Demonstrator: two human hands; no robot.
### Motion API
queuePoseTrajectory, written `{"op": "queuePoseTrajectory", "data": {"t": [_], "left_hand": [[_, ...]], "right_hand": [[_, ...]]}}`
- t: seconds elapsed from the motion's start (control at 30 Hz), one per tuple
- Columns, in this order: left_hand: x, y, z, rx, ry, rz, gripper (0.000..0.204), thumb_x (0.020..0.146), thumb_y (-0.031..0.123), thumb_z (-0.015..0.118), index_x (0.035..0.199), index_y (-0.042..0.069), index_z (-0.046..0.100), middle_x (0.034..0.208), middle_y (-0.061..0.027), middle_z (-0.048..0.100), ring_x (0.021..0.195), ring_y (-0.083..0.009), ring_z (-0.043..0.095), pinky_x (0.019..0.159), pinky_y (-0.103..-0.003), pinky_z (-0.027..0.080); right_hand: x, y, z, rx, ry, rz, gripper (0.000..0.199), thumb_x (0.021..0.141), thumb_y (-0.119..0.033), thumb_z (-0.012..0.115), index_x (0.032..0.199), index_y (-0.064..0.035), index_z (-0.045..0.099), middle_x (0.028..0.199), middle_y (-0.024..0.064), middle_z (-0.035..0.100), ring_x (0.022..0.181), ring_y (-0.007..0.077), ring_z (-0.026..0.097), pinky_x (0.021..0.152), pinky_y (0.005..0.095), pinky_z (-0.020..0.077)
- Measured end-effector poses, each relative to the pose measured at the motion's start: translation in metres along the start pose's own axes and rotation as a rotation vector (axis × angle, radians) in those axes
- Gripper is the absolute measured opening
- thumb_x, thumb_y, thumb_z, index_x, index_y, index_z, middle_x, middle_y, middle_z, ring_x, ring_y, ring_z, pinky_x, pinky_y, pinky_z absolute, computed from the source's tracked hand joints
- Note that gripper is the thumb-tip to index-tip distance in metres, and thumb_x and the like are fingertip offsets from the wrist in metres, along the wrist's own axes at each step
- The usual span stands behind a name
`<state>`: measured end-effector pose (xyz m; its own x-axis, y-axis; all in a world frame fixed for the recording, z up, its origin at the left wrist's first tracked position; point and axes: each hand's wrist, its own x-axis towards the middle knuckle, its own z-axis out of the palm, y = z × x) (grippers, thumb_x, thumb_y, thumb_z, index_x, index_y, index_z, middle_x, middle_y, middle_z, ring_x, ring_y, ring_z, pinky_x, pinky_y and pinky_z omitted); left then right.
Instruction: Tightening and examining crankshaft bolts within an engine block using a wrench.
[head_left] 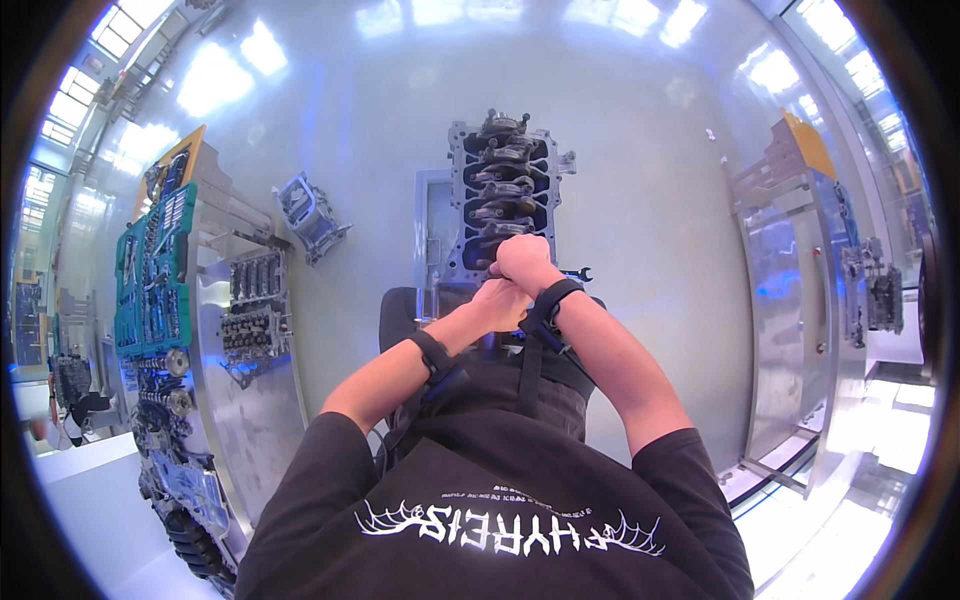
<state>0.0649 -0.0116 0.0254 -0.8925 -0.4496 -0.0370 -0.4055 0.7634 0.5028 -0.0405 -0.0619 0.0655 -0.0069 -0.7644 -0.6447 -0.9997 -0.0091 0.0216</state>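
Note:
A grey engine block (552, 190) stands in front of me, with a row of dark bearing caps (502, 187) and crank parts along its open middle. At its near end my right hand (525, 259) is closed, fingers curled down over something hidden. My left hand (500, 303) is just below it, close against it, with its fingers bent and mostly covered. What either hand grips cannot be made out. The dark open jaw of a wrench (580, 274) pokes out to the right of my right wrist; whether it is held is not clear.
To the left is a long bench with a teal socket-set case (158, 265), cylinder heads (252, 335) and other engine parts. A metal housing (312, 218) sits on the grey floor (370, 130) at the far left. A steel bench (785, 290) stands at the right.

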Motion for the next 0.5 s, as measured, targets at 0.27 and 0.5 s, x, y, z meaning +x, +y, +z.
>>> {"op": "queuePoseTrajectory", "data": {"t": [0.27, 0.5], "left_hand": [[-0.002, -0.001, -0.004, -0.008, -0.011, 0.015, 0.028, 0.073, 0.017, 0.066, 0.098, 0.006, 0.062, 0.092, -0.0147, 0.068, 0.091, -0.0314, 0.065, 0.074, -0.043, 0.052], [0.001, -0.006, -0.002, -0.074, -0.014, -0.032, 0.028, 0.071, 0.012, 0.066, 0.098, 0.006, 0.062, 0.096, -0.0148, 0.066, 0.094, -0.0327, 0.063, 0.076, -0.042, 0.051]], "right_hand": [[0.002, 0.001, 0.002, 0.025, 0.015, -0.012, 0.044, 0.083, -0.045, 0.064, 0.109, -0.0106, 0.07, 0.11, 0.0086, 0.068, 0.094, 0.0248, 0.068, 0.063, 0.0453, 0.0594], [-0.007, -0.011, -0.016, 0.006, -0.136, 0.108, 0.039, 0.083, -0.036, 0.064, 0.111, -0.0098, 0.069, 0.113, 0.0111, 0.067, 0.099, 0.0351, 0.066, 0.066, 0.0546, 0.0568]]}}
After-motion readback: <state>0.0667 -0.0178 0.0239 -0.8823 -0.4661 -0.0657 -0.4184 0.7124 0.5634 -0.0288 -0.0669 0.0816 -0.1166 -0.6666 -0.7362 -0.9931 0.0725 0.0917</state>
